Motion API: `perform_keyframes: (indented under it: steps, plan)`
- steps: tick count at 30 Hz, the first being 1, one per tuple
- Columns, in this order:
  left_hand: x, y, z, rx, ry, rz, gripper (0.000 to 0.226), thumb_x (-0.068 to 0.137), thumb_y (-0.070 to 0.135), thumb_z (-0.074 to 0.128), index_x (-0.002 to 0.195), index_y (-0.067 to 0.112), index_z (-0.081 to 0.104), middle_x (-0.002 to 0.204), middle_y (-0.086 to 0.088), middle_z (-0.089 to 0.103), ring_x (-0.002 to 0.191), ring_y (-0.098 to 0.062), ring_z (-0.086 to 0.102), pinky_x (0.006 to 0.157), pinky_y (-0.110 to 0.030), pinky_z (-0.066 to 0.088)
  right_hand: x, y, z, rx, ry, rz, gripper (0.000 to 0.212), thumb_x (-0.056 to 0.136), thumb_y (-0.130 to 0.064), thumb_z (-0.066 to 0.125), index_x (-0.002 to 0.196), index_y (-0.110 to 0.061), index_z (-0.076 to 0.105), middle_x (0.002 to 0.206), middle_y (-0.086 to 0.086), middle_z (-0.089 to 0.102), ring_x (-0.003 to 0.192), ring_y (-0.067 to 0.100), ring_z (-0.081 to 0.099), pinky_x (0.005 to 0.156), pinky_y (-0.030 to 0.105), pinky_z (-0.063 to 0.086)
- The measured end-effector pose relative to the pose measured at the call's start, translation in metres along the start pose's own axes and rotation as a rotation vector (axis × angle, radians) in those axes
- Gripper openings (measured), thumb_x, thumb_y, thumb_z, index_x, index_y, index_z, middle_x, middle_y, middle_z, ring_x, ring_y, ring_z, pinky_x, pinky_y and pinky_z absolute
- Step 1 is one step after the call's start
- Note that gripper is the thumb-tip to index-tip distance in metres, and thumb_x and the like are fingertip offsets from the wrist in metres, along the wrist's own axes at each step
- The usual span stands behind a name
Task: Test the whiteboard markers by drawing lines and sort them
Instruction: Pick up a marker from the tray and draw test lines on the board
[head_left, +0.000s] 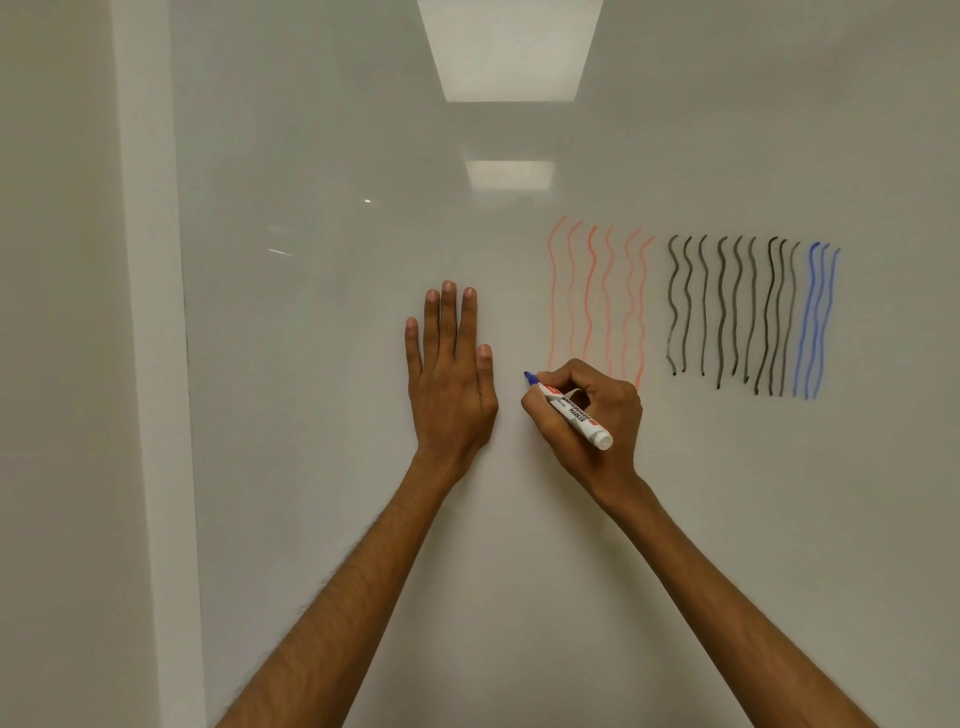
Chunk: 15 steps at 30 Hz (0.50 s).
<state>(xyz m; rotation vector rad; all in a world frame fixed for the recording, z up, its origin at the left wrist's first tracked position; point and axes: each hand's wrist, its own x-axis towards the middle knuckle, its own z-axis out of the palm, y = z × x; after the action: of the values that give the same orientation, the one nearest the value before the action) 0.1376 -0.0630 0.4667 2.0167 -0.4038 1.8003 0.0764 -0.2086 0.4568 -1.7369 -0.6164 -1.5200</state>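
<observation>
My right hand (592, 410) grips a white whiteboard marker (574, 413) with a blue tip, uncapped, its tip at the whiteboard (322, 415) just left of the red lines. My left hand (449, 374) lies flat on the board with straight fingers, a little left of the marker tip. On the board are several faint wavy red lines (597, 296), several wavy black lines (732, 312) to their right, and three wavy blue lines (815, 322) at the far right. No mark shows at the marker tip.
The board's pale left frame (156, 364) runs down the left side, with wall beyond it. Ceiling lights (509, 52) reflect in the glossy upper board. No other markers or tray are in view.
</observation>
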Motion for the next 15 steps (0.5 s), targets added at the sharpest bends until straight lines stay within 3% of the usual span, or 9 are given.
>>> perform_keyframes:
  steps: [6,11,15]
  plan:
    - [-0.001,0.000,-0.001,-0.009,0.011,0.006,0.056,0.104,0.025,0.030,0.157,0.009,0.019,0.166,-0.010,0.012,0.154,-0.023,0.005,0.125,-0.044,0.003,-0.007,0.011,-0.001,-0.050,-0.067,-0.098,0.036,0.079,-0.047,0.062,0.072,-0.012,0.070,0.064,-0.006,0.067,0.050,0.006,0.057,0.050,0.014,0.045]
    - [-0.001,0.000,-0.001,0.003,0.014,0.002,0.056,0.104,0.024,0.030,0.157,0.009,0.019,0.165,-0.011,0.012,0.154,-0.024,0.005,0.125,-0.043,0.002,-0.002,0.006,-0.003,-0.062,-0.097,-0.037,0.024,0.073,-0.040,0.066,0.066,-0.018,0.065,0.062,-0.019,0.060,0.051,0.004,0.056,0.049,0.009,0.040]
    - [-0.002,0.001,-0.002,0.003,0.009,0.003,0.057,0.104,0.023,0.030,0.157,0.008,0.018,0.166,-0.011,0.011,0.154,-0.024,0.005,0.125,-0.043,0.002,0.002,-0.002,-0.004,-0.050,-0.096,-0.033,0.014,0.072,-0.026,0.072,0.067,-0.016,0.064,0.061,-0.021,0.058,0.058,0.009,0.060,0.045,0.020,0.045]
